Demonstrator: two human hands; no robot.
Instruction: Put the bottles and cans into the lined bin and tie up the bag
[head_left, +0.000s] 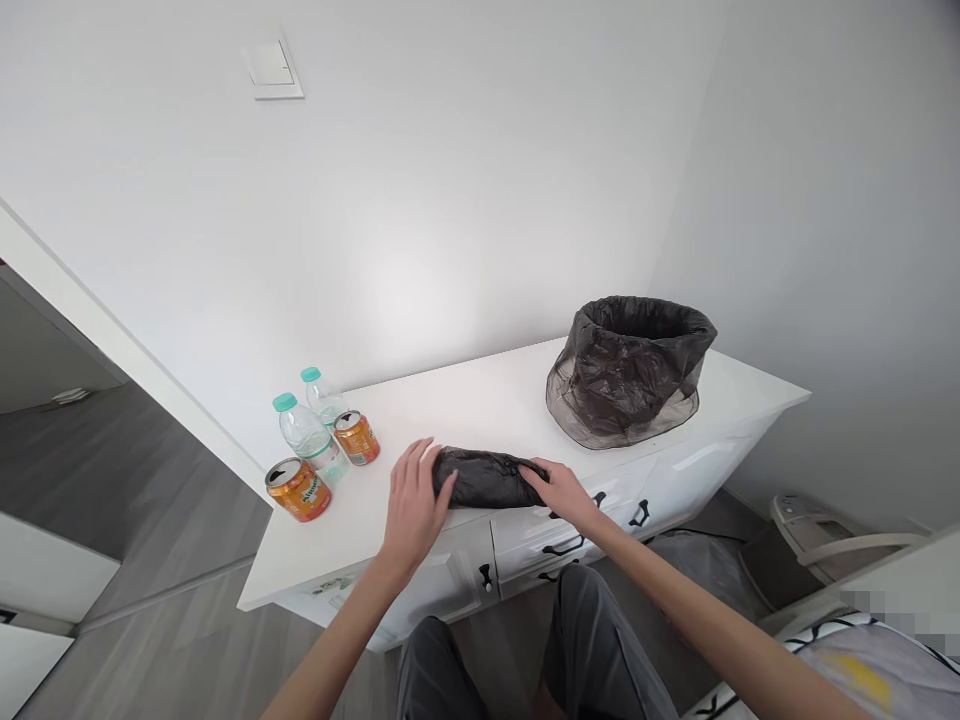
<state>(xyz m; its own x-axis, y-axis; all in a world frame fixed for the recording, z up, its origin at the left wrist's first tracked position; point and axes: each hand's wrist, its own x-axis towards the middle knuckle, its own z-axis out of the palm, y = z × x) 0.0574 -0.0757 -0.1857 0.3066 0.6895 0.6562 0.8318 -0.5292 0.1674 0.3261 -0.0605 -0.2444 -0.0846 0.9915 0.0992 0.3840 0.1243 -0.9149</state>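
Two hands on one black plastic bundle (484, 479). Left hand (415, 500): fingers extended, thumb parted from them, touching the bundle's left end. Right hand (561, 491): fingers bent, thumb and fingers pinching plastic at the right end. Bundle lies lengthwise between the hands, at the near edge of the white cabinet top (457, 405). Count: two capped clear bottles (304, 430) and two opened orange cans (300, 492), left; one bin-shaped object covered in black plastic (637, 375), right.
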